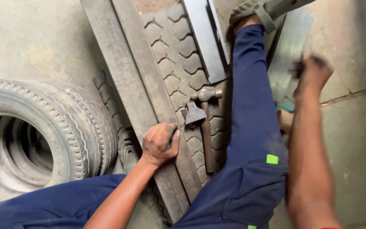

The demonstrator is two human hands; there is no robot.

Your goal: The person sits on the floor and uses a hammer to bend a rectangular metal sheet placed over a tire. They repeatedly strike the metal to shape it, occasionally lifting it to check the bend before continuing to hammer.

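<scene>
My left hand is closed around the edge of a long grey steel angle bar that lies diagonally over a strip of tyre tread. My right hand is raised at the right, blurred, its fingers closed on a small dark object that I cannot make out. Two hammers lie on the tread between my hand and my leg: a ball-peen hammer with a wooden handle and a wedge-headed one. My right leg in blue trousers stretches upward to a shoe.
A worn tyre lies on the concrete floor at the left. A flat grey metal plate rests at the top beside the tread. Another metal sheet lies right of my leg.
</scene>
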